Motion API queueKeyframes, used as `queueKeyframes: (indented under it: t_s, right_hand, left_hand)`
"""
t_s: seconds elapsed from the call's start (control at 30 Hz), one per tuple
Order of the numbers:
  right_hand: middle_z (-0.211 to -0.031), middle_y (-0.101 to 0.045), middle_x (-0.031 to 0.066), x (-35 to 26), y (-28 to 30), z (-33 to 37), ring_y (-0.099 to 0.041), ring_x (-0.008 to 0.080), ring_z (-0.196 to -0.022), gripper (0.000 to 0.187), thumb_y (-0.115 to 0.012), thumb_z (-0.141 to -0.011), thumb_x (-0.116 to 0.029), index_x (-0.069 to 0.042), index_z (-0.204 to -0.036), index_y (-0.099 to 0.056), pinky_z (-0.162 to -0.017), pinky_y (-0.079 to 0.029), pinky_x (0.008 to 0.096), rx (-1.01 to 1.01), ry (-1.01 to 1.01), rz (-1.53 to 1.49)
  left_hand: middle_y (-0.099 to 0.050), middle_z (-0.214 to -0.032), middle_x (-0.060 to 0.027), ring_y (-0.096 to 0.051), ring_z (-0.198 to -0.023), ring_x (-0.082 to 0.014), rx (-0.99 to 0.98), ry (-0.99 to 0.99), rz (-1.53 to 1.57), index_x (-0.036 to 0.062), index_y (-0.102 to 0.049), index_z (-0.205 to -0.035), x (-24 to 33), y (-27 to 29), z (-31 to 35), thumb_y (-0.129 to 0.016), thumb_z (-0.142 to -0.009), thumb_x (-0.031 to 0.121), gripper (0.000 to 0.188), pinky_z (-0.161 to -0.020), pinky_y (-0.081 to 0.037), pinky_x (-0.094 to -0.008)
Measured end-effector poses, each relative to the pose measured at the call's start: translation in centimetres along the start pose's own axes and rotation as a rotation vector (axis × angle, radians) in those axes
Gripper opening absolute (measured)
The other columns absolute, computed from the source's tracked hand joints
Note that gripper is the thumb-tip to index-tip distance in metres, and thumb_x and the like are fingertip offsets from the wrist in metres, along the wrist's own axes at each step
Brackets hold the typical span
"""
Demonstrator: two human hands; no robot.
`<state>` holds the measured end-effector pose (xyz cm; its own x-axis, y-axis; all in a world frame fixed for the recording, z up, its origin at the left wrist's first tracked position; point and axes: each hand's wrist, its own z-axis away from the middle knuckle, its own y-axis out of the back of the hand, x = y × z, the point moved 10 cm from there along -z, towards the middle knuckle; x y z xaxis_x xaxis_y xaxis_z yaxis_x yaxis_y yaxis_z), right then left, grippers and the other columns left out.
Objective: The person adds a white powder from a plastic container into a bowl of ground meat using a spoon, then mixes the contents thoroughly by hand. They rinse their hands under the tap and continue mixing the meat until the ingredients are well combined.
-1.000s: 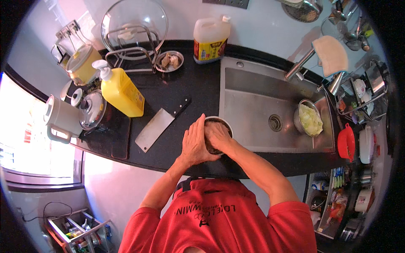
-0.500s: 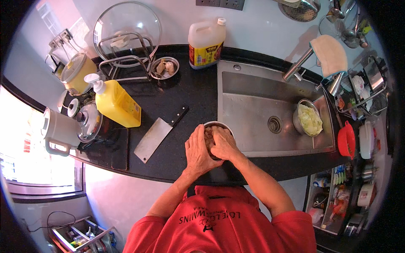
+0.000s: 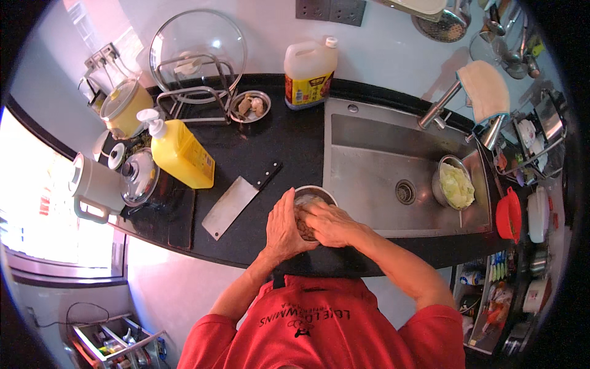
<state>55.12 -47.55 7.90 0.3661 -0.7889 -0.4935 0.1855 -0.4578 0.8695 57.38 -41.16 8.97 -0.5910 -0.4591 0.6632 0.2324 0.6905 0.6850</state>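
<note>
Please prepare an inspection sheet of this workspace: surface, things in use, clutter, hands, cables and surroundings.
Surface: glossy black countertop with inset brushed stainless-steel sink.
Things in use: round silver metal bowl holding brown food, near the sink's front-left corner.
Clutter: broad rectangular steel cleaver with black handle; yellow plastic pump bottle.
Hands: left hand cups the bowl; right hand reaches inside it.
Cables: thin cords below wall sockets; thin dark cable, lower left.
Surroundings: bright window, left; hanging metal utensils, upper right.

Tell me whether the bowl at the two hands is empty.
Not empty: brownish contents show inside the bowl, beside the right hand. How full it is, I cannot tell.
</note>
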Motion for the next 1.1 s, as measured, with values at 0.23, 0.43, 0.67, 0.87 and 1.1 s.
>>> queueKeyframes:
  t_s: [0.23,0.43,0.67,0.87,1.1]
  right_hand:
    - [-0.104,-0.053,0.0164,1.0,-1.8,0.5,-0.052,0.0344,-0.094,0.026,-0.057,-0.071,-0.005,0.002,-0.096,-0.06,-0.074,-0.051,0.0391,-0.166,-0.208,0.343]
    - [-0.109,-0.053,0.0198,3.2,-2.3,-2.3,-0.05,0.037,-0.1,0.027,-0.056,-0.071,-0.01,0.005,-0.092,-0.064,-0.09,-0.044,0.0427,0.051,-0.202,0.064]
    - [-0.108,-0.053,0.021,0.7,-1.5,-1.3,-0.048,0.0387,-0.103,0.031,-0.055,-0.07,-0.013,0.005,-0.094,-0.062,-0.094,-0.039,0.0455,-0.137,-0.025,-0.045]
    - [-0.088,-0.053,0.0196,-0.9,2.5,-1.0,-0.059,0.0351,-0.074,0.015,-0.056,-0.076,-0.008,0.006,-0.082,-0.059,-0.064,-0.054,0.039,0.129,-0.146,0.421]
    - [-0.086,-0.054,0.0199,-2.2,0.7,-1.2,-0.057,0.035,-0.083,0.009,-0.057,-0.073,-0.006,0.002,-0.074,-0.058,-0.074,-0.05,0.0436,0.016,0.01,-0.095]
  left_hand:
    - [-0.036,-0.133,-0.0222,-0.04,-0.12,-0.0363,-0.026,0.021,0.034,-0.003,-0.021,-0.137,0.2,0.0,1.1,-0.085,-0.042,0.024,0.118,-0.098,-0.034,-0.0422]
    - [-0.035,-0.134,-0.023,-0.039,-0.12,-0.0383,0.04,-0.091,0.097,-0.0045,-0.022,-0.136,0.5,0.1,0.3,-0.085,-0.042,0.023,0.116,-0.1,-0.034,-0.0424]
    - [-0.036,-0.134,-0.0224,-0.04,-0.12,-0.0376,0.001,-0.092,0.084,-0.004,-0.023,-0.135,-0.4,0.5,0.2,-0.086,-0.043,0.025,0.116,-0.101,-0.035,-0.0415]
    - [-0.036,-0.134,-0.0218,-0.041,-0.12,-0.037,-0.014,-0.064,0.117,-0.0023,-0.021,-0.137,-0.7,0.5,-0.3,-0.085,-0.046,0.026,0.115,-0.1,-0.035,-0.0417]
    - [-0.036,-0.134,-0.0222,-0.04,-0.121,-0.038,-0.038,-0.045,0.132,-0.0012,-0.019,-0.138,-1.5,0.2,0.1,-0.085,-0.045,0.024,0.116,-0.1,-0.035,-0.0422]
